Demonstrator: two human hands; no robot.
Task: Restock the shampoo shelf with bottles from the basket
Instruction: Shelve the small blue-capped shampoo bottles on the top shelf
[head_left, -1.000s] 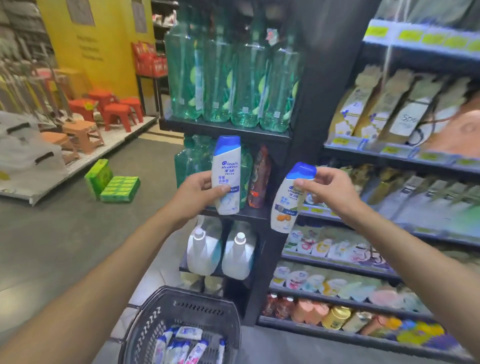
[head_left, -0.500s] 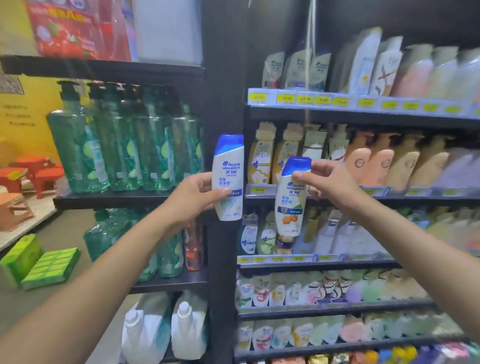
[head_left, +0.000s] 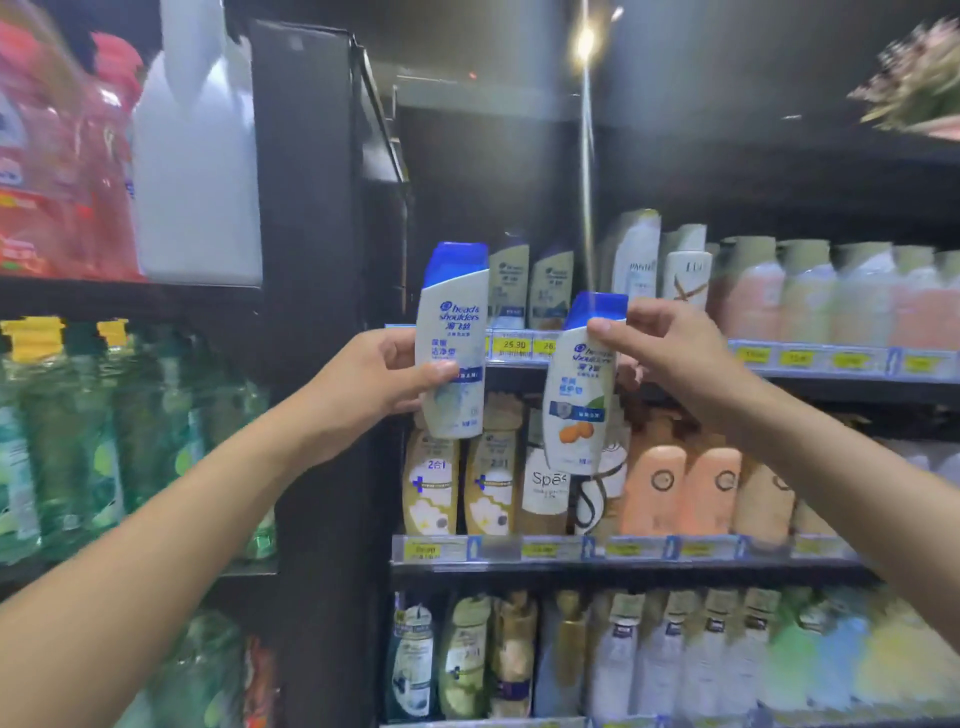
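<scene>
Both bare forearms reached up from the lower corners toward the shelving. The left hand (head_left: 374, 374) was closed around the middle of a white shampoo bottle with a blue cap (head_left: 453, 338), thumb across its label, holding it upright in front of the left end of the shampoo shelf (head_left: 675, 371). The right hand (head_left: 670, 353) pinched a second white bottle with a blue cap (head_left: 582, 384) near its top, thumb and fingers just under the cap, so that the bottle hung a little lower and slightly tilted, just right of the first and apart from it. Behind the two bottles ran the yellow price tags (head_left: 514, 344) on the shelf edge, and on that shelf stood a row of bottles (head_left: 639, 265), white at the left and peach-coloured farther right. Below it was a row of gold and orange bottles (head_left: 654, 483). Off to the left, green bottles (head_left: 104, 441) filled a separate dark rack.
</scene>
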